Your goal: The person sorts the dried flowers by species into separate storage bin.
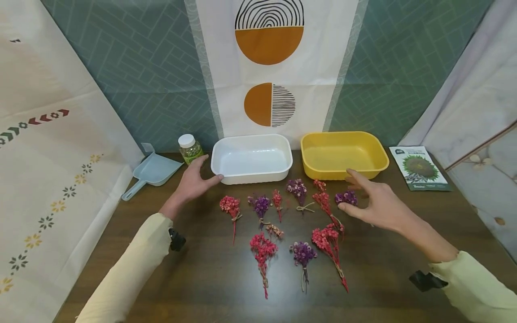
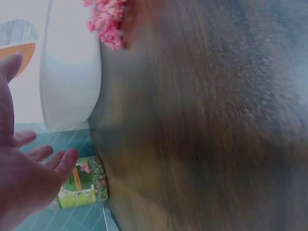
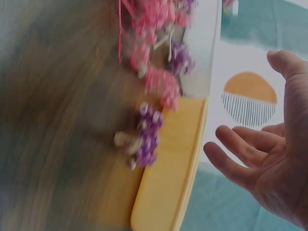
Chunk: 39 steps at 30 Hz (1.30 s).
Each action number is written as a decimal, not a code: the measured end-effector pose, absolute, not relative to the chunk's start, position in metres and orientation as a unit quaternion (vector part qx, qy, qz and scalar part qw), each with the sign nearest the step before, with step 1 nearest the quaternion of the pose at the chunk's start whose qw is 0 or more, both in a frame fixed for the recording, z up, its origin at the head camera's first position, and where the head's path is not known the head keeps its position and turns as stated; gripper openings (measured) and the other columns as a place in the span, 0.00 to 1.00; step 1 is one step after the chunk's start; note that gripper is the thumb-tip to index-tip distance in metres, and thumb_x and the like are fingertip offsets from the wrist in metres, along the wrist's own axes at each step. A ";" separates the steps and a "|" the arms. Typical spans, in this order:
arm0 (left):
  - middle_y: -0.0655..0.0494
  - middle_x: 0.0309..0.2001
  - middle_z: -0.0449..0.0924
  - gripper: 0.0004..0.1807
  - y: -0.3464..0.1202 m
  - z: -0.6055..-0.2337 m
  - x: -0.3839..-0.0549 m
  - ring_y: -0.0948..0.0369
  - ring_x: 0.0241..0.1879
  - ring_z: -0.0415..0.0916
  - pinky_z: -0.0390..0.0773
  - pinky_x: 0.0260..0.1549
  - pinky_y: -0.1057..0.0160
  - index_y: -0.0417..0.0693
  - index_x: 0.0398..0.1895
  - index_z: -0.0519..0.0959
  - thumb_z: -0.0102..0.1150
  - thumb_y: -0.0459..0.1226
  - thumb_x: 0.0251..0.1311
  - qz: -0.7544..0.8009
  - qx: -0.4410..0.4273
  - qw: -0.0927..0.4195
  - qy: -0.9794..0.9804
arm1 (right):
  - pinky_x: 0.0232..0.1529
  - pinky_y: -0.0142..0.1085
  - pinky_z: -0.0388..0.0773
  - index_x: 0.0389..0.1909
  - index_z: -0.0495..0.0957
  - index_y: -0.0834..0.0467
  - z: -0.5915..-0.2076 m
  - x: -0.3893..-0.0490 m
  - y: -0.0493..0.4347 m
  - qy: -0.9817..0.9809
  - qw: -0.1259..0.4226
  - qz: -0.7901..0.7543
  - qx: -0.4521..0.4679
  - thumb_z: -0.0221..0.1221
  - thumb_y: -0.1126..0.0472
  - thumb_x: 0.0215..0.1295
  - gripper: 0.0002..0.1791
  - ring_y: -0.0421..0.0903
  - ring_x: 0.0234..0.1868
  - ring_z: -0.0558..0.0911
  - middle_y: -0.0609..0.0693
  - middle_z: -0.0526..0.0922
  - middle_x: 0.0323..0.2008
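At the left edge of the surface (image 1: 181, 278), near its far corner, lies a pale blue dustpan (image 1: 156, 169). Along the far edge beside it stands a clear jar (image 1: 190, 150) with a white lid; the left wrist view shows green granules inside, behind a green label.

The person's left hand (image 1: 195, 179) is just in front of the jar, thumb and fingers apart, the thumb beside the near left corner of a white basin (image 1: 251, 180). The basin's glossy floor shows plainly. Whether the thumb touches it cannot be told.

Between the basin and the near edge, the flower bunches (image 1: 263, 249) lie loosely spread across the middle of the surface, red, purple and one peach, several tied with twine.

Further right along the far edge, a yellow basin (image 1: 323, 174) shows its smooth yellow floor. The person's right hand (image 1: 377, 202) is before it, thumb and fingers apart, near a small purple bunch (image 1: 346, 197). A sunflower packet (image 1: 420, 168) lies by the far right corner.
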<state>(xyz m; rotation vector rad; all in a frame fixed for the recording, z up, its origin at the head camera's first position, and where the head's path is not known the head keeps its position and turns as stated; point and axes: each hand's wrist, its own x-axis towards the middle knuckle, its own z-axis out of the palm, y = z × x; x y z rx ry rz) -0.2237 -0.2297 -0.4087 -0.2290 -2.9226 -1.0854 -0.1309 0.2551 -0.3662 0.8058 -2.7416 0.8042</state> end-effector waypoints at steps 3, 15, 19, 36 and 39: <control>0.39 0.72 0.60 0.47 -0.225 -0.415 -0.230 0.42 0.71 0.56 0.58 0.66 0.37 0.38 0.74 0.59 0.68 0.51 0.59 -0.348 -0.091 0.020 -0.933 | 0.33 0.45 0.84 0.77 0.54 0.61 -0.368 -0.129 0.243 -0.910 0.075 0.278 0.297 0.74 0.56 0.55 0.53 0.58 0.46 0.86 0.65 0.80 0.56; 0.39 0.75 0.55 0.50 -0.218 -0.428 -0.238 0.42 0.72 0.54 0.57 0.67 0.38 0.39 0.75 0.57 0.67 0.54 0.56 -0.322 -0.097 0.040 -0.941 | 0.29 0.36 0.78 0.74 0.59 0.65 -0.365 -0.126 0.200 -0.910 -0.009 0.278 0.308 0.71 0.47 0.58 0.50 0.50 0.34 0.84 0.63 0.80 0.57; 0.40 0.76 0.53 0.51 -0.218 -0.428 -0.239 0.42 0.73 0.53 0.56 0.67 0.38 0.38 0.75 0.58 0.67 0.55 0.56 -0.315 -0.092 0.038 -0.944 | 0.33 0.40 0.81 0.74 0.60 0.65 -0.363 -0.126 0.190 -0.908 -0.021 0.280 0.309 0.71 0.46 0.58 0.49 0.49 0.35 0.84 0.59 0.82 0.55; 0.42 0.75 0.56 0.50 -0.217 -0.424 -0.244 0.43 0.73 0.53 0.56 0.67 0.37 0.37 0.72 0.62 0.69 0.57 0.53 -0.314 -0.091 0.044 -0.944 | 0.31 0.34 0.81 0.52 0.79 0.65 -0.372 -0.122 0.092 -0.858 -0.081 0.428 0.273 0.67 0.59 0.63 0.20 0.39 0.30 0.82 0.47 0.85 0.35; 0.42 0.75 0.56 0.50 -0.217 -0.424 -0.243 0.43 0.73 0.54 0.57 0.67 0.37 0.37 0.72 0.62 0.69 0.57 0.53 -0.313 -0.089 0.046 -0.944 | 0.28 0.33 0.80 0.52 0.78 0.67 -0.377 -0.121 0.071 -0.848 -0.106 0.448 0.262 0.67 0.61 0.63 0.20 0.40 0.25 0.82 0.48 0.85 0.33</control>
